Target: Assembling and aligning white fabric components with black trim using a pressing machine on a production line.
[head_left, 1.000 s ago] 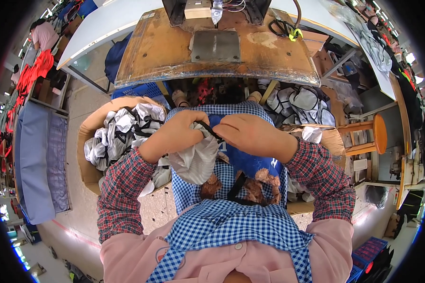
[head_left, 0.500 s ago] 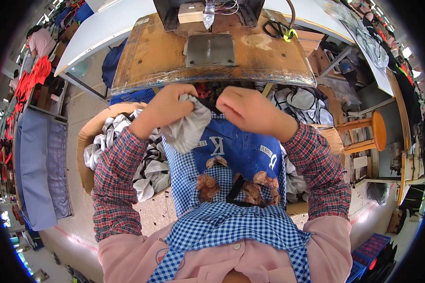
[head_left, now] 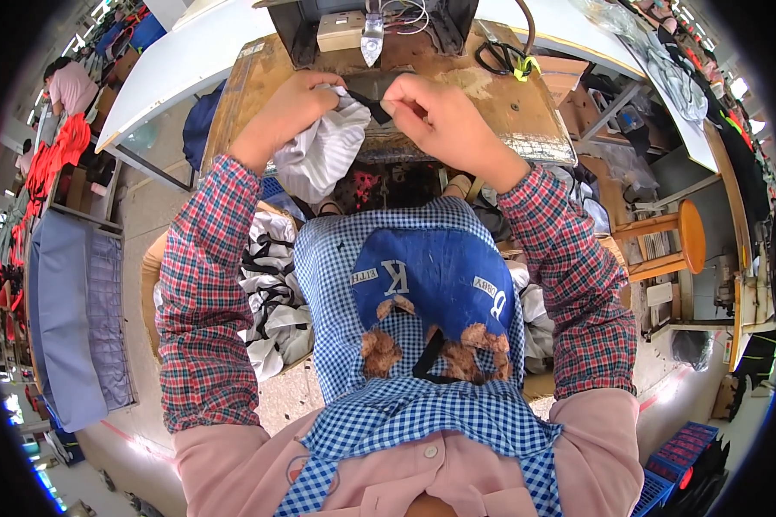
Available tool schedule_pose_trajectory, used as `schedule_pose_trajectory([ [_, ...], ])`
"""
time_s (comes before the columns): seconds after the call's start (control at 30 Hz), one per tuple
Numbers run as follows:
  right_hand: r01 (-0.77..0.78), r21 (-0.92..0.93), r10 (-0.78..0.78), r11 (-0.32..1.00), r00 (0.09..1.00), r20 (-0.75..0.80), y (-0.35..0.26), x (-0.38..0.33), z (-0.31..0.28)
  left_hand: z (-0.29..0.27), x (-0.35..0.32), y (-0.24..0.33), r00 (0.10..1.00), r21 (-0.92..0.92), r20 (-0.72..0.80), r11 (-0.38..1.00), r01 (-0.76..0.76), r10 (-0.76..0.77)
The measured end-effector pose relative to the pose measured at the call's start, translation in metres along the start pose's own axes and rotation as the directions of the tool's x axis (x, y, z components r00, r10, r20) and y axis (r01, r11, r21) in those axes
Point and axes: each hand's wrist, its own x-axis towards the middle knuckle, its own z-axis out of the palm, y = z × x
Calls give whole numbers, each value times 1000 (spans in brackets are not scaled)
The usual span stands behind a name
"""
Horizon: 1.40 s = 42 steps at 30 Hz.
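Note:
My left hand (head_left: 295,112) is closed on a white and grey striped cloth piece (head_left: 326,153), which hangs crumpled below the fingers over the wooden table's front edge. From its top a short black strap (head_left: 368,105) runs toward the right. The fingertips of my right hand (head_left: 440,119) pinch the strap's other end, so it spans the gap between both hands. Behind them is a machine with a pointed metal head (head_left: 372,41), standing over the worn wooden tabletop (head_left: 509,112). The hands partly cover the metal plate below the head.
A carton of white cloth pieces with black straps (head_left: 276,293) stands left of my lap, and more cloth (head_left: 539,323) lies at the right. Black-handled scissors (head_left: 502,59) rest on the tabletop's right side. A wooden stool (head_left: 690,237) stands farther right.
Both hands have moved up and away from my lap to the table's front edge, carrying the striped cloth. The black strap now shows stretched between them.

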Motion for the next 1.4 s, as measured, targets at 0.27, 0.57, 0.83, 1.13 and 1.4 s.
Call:
schedule_pose_trajectory([
  [0.27, -32, 9, 32, 999, 999, -8, 11, 20, -3, -11, 31, -5, 994, 87, 13, 990, -109, 109],
  [0.57, -85, -2, 85, 996, 996, -16, 15, 32, -6, -19, 38, 4, 999, -42, 49, 999, -15, 18],
  [0.83, -85, -20, 84, 996, 996, -25, 16, 33, -9, -22, 47, 0, 994, -76, 88, 996, -50, 57],
  [1.13, -64, -57, 62, 996, 998, -32, 14, 33, -10, -14, 43, -3, 986, -198, -45, 967, -163, 158],
  [1.4, -93, -50, 92, 994, 996, -22, 20, 34, -10, -17, 50, -10, 976, -192, 10, 958, -211, 217],
])
